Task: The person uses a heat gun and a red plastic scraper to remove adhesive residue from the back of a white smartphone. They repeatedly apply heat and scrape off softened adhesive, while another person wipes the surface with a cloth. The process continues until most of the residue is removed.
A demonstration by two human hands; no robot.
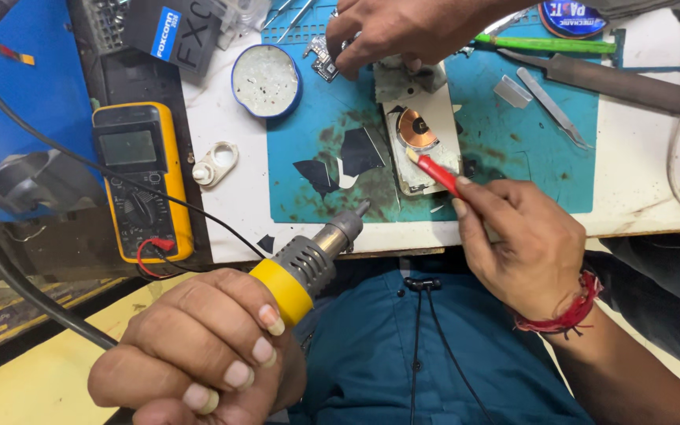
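While the left hand [198,354] clenched a yellow-collared, grey metal hot-air wand [308,264], the right hand [525,240] pinched a red-handled brush [434,171], its tip beyond the fingers touching a round copper coil [416,127] on an opened white phone back [426,145].

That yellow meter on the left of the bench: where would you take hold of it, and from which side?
Grip the meter across its two long yellow edges, about mid-length, coming down from above. It lies flat and face up, so those rubbery sides are free, while the screen and dial fill the face. Keep off its near end, where the red and black leads plug in.
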